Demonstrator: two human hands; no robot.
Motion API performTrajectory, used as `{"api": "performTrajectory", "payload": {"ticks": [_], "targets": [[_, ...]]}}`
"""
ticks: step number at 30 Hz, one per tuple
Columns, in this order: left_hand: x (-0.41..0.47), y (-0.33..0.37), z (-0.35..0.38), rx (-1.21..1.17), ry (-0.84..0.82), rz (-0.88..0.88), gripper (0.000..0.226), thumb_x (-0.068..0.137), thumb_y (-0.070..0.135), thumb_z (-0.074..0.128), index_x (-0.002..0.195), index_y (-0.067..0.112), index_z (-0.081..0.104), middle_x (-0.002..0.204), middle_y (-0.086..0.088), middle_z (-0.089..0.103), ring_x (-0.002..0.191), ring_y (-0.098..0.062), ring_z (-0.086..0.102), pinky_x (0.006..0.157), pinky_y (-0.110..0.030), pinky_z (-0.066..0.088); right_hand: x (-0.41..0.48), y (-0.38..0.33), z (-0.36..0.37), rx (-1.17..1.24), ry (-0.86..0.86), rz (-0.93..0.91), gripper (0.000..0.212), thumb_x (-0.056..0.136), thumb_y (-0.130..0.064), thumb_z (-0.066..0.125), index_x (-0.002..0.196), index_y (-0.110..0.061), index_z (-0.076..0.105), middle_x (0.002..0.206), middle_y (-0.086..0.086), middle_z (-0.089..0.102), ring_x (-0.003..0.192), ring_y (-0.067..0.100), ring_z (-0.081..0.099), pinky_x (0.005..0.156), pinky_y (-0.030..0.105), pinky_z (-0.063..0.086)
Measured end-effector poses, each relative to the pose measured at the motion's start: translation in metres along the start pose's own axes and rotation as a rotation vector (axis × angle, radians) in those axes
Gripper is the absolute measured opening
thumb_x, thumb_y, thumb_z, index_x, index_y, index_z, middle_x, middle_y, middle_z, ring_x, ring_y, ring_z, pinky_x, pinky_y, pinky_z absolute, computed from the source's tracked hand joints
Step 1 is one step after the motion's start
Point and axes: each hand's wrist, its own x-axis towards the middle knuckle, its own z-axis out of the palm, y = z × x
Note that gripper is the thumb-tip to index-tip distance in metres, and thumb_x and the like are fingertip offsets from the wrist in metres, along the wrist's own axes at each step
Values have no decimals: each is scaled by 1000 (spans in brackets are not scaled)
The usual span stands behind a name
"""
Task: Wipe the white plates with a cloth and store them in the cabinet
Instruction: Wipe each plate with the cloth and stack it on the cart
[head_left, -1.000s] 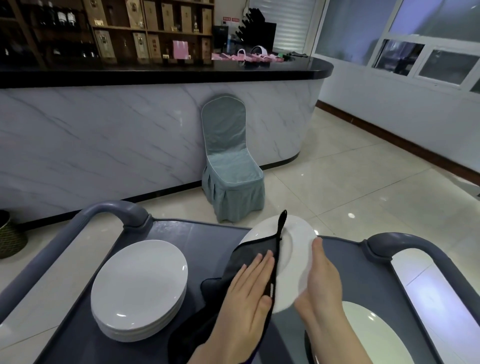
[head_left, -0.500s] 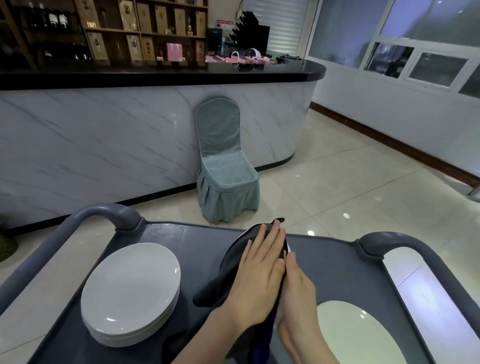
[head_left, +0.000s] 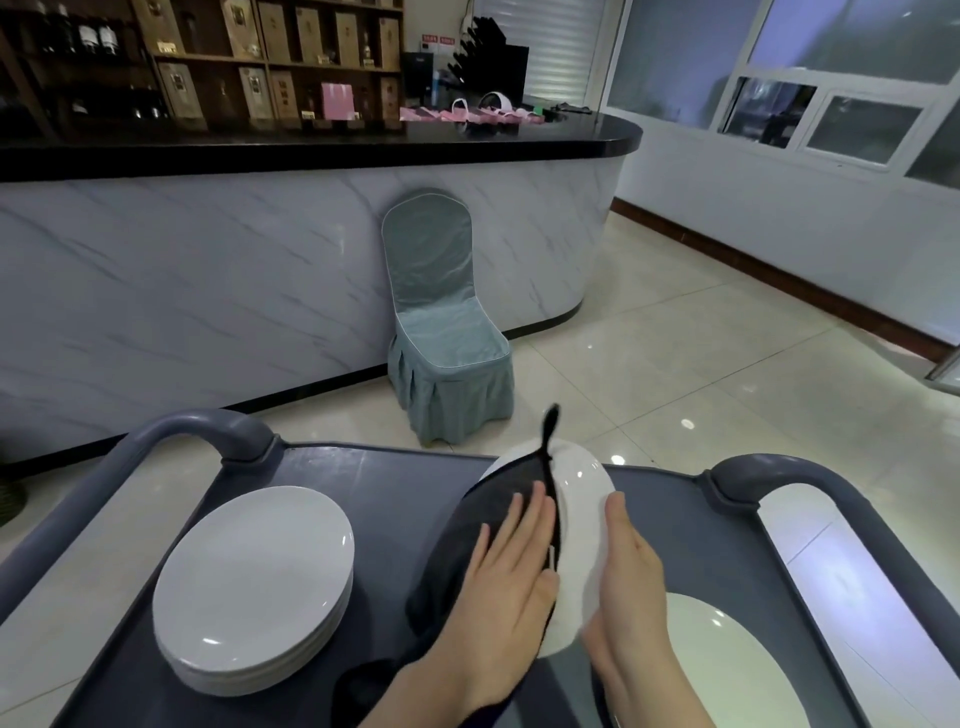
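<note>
A white plate (head_left: 579, 499) stands tilted above the grey cart top (head_left: 395, 488). My left hand (head_left: 506, 577) presses a dark cloth (head_left: 467, 525) flat against the plate's left face with straight fingers. My right hand (head_left: 628, 571) steadies the plate from the right side, fingers extended along its rim. A stack of white plates (head_left: 254, 582) sits at the cart's left. Another white plate (head_left: 727, 670) lies at the lower right, partly hidden by my right arm.
Curved grey cart handles (head_left: 202, 426) rise at the left and the right (head_left: 789, 473). A chair with a teal cover (head_left: 441, 332) stands against a marble-fronted bar counter (head_left: 208, 280). Tiled floor spreads to the right.
My left hand slid the cloth up over the plate, hiding most of it, and has now drawn back down, so the plate's right half shows again.
</note>
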Motion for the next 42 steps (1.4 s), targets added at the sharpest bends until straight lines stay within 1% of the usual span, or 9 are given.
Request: {"api": "performTrajectory", "payload": {"ticks": [6,13,17,25,28,31,33,36,42], "targets": [[15,-14,-20,-88,-13,-83,55,108,25,23,144,42,-15,153,29,-24,141,10,-22,120,-26,-11,0,4,3,2,-26,12,37,98,-41,55,87,-11,75,83,5,78,70,15,73,57,27,54],[-18,-15,-3,-83,27,-54,55,103,28,21,149,40,-8,157,30,-16,146,3,-16,120,-31,-11,13,-12,2,16,-1,-63,45,96,-47,57,71,-14,75,78,-2,72,73,15,67,74,33,52],[-12,0,3,-117,13,-5,54,102,38,15,150,43,-10,157,31,-15,146,4,-15,118,-29,-12,7,1,3,-51,25,-27,38,98,-46,54,83,-15,71,69,-5,73,60,8,69,57,26,51],[-4,-52,-16,-34,-64,-250,57,106,41,21,150,38,-14,159,23,-18,144,9,-14,123,-42,-3,-6,17,7,-129,4,-14,44,98,-44,54,69,-13,66,56,-4,63,51,12,59,54,27,46],[-15,-68,-23,-166,-52,-375,53,105,42,28,155,29,15,160,15,1,147,-3,0,122,-34,6,-4,15,8,-249,1,-126,46,98,-42,54,59,-18,54,53,-7,49,59,16,43,59,30,35],[-18,-66,-42,-305,200,-492,34,103,34,44,131,25,60,144,10,48,136,-12,42,109,-24,31,-6,18,13,-419,-94,-314,48,99,-43,50,56,-22,51,53,-13,47,54,4,40,58,26,35],[-15,-56,-63,-651,358,-600,21,101,32,49,110,29,68,115,5,70,108,-19,67,91,-32,53,-11,22,20,-532,-197,-457,44,95,-49,46,60,-24,56,55,-9,51,52,0,42,53,17,36],[-14,-44,-94,-1154,383,-612,22,99,42,52,117,33,60,100,-2,76,90,-26,74,65,-38,60,-16,34,33,-709,-367,-627,30,94,-44,46,74,-43,68,71,-17,68,66,-6,60,58,9,43],[-33,-50,-120,-1102,542,-659,29,85,26,73,110,35,62,85,4,74,74,-16,74,54,-33,58,-25,59,57,-1202,-709,-1083,47,99,-41,47,140,-20,56,140,-11,58,128,4,55,101,24,49]]}}
